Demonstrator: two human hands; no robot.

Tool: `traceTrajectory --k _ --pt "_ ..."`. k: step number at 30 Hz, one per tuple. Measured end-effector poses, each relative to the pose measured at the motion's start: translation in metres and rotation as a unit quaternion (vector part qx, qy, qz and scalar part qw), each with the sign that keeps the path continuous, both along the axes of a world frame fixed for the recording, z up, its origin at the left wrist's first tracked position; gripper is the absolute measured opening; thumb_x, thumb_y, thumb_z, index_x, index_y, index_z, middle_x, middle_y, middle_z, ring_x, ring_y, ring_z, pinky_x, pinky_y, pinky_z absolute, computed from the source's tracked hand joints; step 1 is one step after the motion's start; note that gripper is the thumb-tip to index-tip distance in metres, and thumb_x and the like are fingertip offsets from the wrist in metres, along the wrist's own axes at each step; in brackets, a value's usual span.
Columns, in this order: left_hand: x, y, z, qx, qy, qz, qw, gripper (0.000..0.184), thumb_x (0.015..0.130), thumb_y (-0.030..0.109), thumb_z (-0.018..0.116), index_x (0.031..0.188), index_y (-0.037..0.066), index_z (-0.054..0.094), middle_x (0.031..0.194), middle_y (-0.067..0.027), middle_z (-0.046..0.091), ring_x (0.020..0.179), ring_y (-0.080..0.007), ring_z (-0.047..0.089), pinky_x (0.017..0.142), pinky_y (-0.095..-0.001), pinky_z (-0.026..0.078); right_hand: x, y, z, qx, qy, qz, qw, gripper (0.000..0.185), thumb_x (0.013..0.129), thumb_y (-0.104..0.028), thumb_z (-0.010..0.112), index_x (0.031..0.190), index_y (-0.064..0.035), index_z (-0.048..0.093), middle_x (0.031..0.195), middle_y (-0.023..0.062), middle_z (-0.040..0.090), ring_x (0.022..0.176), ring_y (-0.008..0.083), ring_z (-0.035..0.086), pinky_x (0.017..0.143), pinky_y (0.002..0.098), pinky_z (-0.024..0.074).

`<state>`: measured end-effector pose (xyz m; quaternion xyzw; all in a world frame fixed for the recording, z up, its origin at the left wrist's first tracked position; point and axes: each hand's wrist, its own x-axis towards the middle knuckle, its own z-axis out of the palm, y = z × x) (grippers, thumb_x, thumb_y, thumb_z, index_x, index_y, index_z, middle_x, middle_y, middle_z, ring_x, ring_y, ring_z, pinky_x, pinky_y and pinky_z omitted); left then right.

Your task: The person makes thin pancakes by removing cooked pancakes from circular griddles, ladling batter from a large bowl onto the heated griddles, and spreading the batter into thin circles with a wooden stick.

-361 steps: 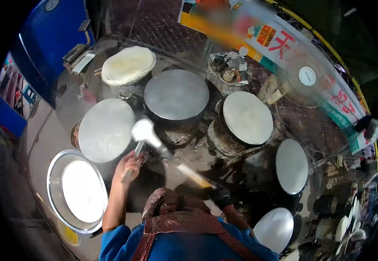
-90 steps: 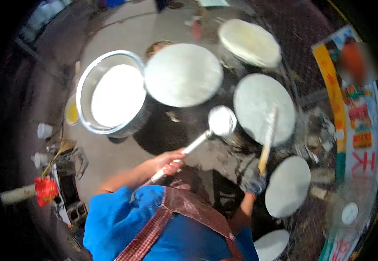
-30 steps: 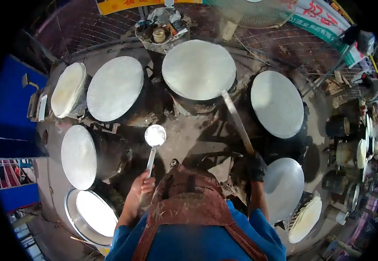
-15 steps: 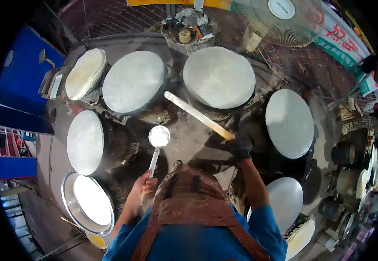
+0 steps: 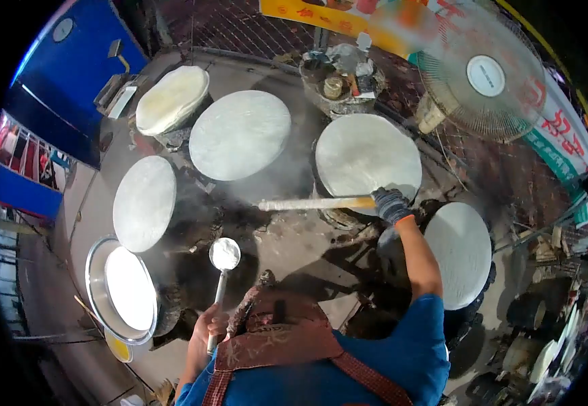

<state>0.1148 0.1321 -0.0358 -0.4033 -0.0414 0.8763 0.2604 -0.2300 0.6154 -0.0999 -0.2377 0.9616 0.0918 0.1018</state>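
My left hand [image 5: 210, 326] is closed round the handle of a ladle [image 5: 225, 255], whose bowl is coated in white batter. On my right hand [image 5: 391, 205] is a dark knitted glove, its fingers wrapped round the tan end of a long wooden stick [image 5: 307, 204]. White batter coats most of the stick, which points left and lies nearly level in view. Just beyond the right hand is a round griddle [image 5: 368, 155] covered by a thin white layer. More white rounds lie on the upper griddle [image 5: 240, 135], the left griddle [image 5: 144, 203] and the right griddle [image 5: 457, 254].
A metal basin [image 5: 92, 284] of white batter stands at the left, with a yellow container [image 5: 118, 348] below it. Pale flatbreads [image 5: 172, 100] are piled at the upper left. A large fan [image 5: 485, 76] and a small cluttered stand [image 5: 338, 84] are at the back. Steam drifts over the middle.
My right hand has moved forward with the stick, which has swung from slanting to nearly level. The left hand still holds the ladle, now lower in view. The camera view has shifted.
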Motion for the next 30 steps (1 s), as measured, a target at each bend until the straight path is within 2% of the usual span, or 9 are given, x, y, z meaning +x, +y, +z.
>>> traceTrajectory --k 6,7,13,17,20,21,23,25,30 --pt "-0.010 -0.005 0.009 0.003 -0.017 0.026 0.999 0.030 0.089 0.027 0.037 0.116 0.019 0.044 0.053 -0.0041 0.039 0.035 -0.0092 0.034 0.028 -0.0200 0.029 -0.055 0.016 0.047 -0.118 0.108 -0.137 0.978 0.029 0.074 -0.023 0.051 0.098 -0.0081 0.055 0.095 0.0150 0.057 0.084 0.0326 0.055 0.076 0.0412 0.0427" --pt "-0.017 -0.006 0.013 -0.001 0.011 -0.004 1.000 0.013 0.086 0.025 0.043 0.083 0.013 0.048 0.053 -0.0006 0.037 0.034 -0.0071 0.032 0.028 -0.0180 0.029 -0.066 0.027 0.045 -0.142 0.173 -0.130 0.966 0.027 0.074 -0.023 0.051 0.096 -0.0083 0.055 0.094 0.0153 0.058 0.083 0.0332 0.055 0.075 0.0417 0.0431" --pt "-0.035 -0.039 0.011 -0.017 0.037 -0.033 0.999 0.006 0.085 0.021 0.044 0.087 0.016 0.047 0.054 -0.0007 0.037 0.035 -0.0064 0.032 0.028 -0.0165 0.027 -0.118 0.031 0.129 -0.064 0.266 -0.237 0.932 0.027 0.075 -0.026 0.052 0.094 -0.0086 0.058 0.084 0.0160 0.060 0.074 0.0345 0.057 0.068 0.0435 0.0443" --pt "-0.037 -0.075 0.006 -0.032 0.051 -0.055 0.997 0.008 0.084 0.020 0.045 0.092 0.022 0.046 0.054 -0.0001 0.036 0.036 -0.0064 0.031 0.028 -0.0163 0.025 -0.165 0.017 0.163 -0.121 0.431 -0.109 0.887 0.025 0.074 -0.026 0.052 0.092 -0.0083 0.058 0.081 0.0142 0.060 0.072 0.0327 0.057 0.066 0.0413 0.0449" --pt "-0.038 -0.102 0.016 -0.054 0.070 -0.059 0.994 0.014 0.084 0.019 0.045 0.096 0.026 0.045 0.055 0.0001 0.036 0.035 -0.0066 0.030 0.027 -0.0163 0.023 -0.181 -0.035 0.221 -0.008 0.414 -0.070 0.907 0.022 0.077 -0.023 0.047 0.090 -0.0089 0.059 0.085 0.0124 0.060 0.076 0.0295 0.058 0.067 0.0374 0.0465" --pt "-0.036 -0.111 0.019 -0.069 0.073 -0.056 0.993 0.015 0.084 0.018 0.045 0.097 0.025 0.044 0.055 0.0001 0.035 0.035 -0.0065 0.029 0.027 -0.0163 0.023 -0.190 -0.059 0.246 0.013 0.326 -0.103 0.940 0.023 0.077 -0.021 0.047 0.091 -0.0074 0.059 0.089 0.0135 0.060 0.080 0.0297 0.058 0.070 0.0380 0.0461" --pt "-0.029 -0.129 0.022 -0.090 0.077 -0.046 0.992 0.021 0.084 0.019 0.045 0.103 0.026 0.044 0.054 0.0000 0.035 0.034 -0.0059 0.028 0.027 -0.0165 0.023 -0.203 -0.115 0.282 0.006 0.337 -0.071 0.939 0.023 0.077 -0.020 0.046 0.091 -0.0069 0.059 0.089 0.0140 0.060 0.081 0.0300 0.058 0.071 0.0387 0.0453" --pt "-0.021 -0.144 0.025 -0.101 0.078 -0.027 0.991 0.031 0.085 0.020 0.044 0.114 0.028 0.043 0.054 -0.0002 0.036 0.034 -0.0051 0.027 0.027 -0.0170 0.022 -0.233 -0.160 0.290 -0.003 0.357 0.016 0.934 0.024 0.077 -0.017 0.044 0.093 -0.0063 0.058 0.090 0.0153 0.059 0.084 0.0309 0.057 0.074 0.0395 0.0439" --pt "0.001 -0.157 0.031 -0.114 0.057 0.056 0.990 0.027 0.085 0.021 0.045 0.109 0.032 0.044 0.052 0.0013 0.031 0.033 -0.0047 0.023 0.026 -0.0176 0.019 -0.260 -0.345 0.318 0.032 0.245 0.087 0.965 0.024 0.073 -0.014 0.044 0.090 -0.0065 0.059 0.094 0.0181 0.057 0.089 0.0319 0.055 0.077 0.0391 0.0429"
